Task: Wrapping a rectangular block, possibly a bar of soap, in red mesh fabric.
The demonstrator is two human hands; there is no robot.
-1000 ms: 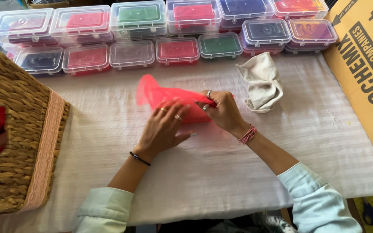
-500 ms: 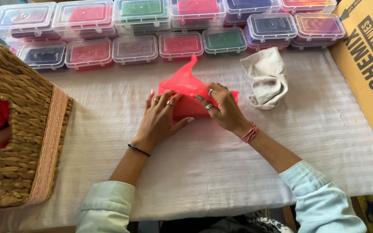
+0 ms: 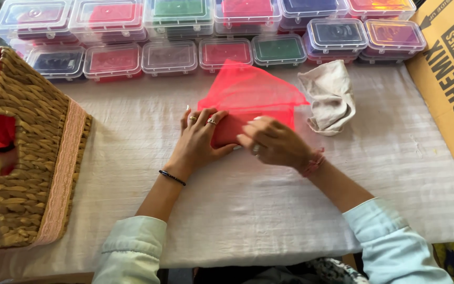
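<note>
At the left edge of the bench (image 3: 248, 210) stands a woven wicker basket (image 3: 32, 152) with a pink lace band along its rim; you can see red fabric bunched inside it, and little else of its contents can be made out.

Near the middle of the bench, your left hand (image 3: 200, 139) lies flat with fingers spread, pressing down on the left part of a red sheer fabric piece (image 3: 248, 97). That grip is not closed around anything; it only pins the cloth to the bench. Your right hand (image 3: 274, 144) rests on the lower right part of the same fabric, fingers curled, and you cannot tell whether it pinches the cloth or just presses it. The fabric lies folded under both hands, with a loose triangular flap rising toward the far edge.

Just right of the fabric lies a crumpled beige cloth (image 3: 332, 97).

Along the far edge runs a double row of clear lidded plastic boxes (image 3: 227, 52), holding red, green, dark blue and purple contents.

At the right edge sits a cardboard box (image 3: 450, 73).
</note>
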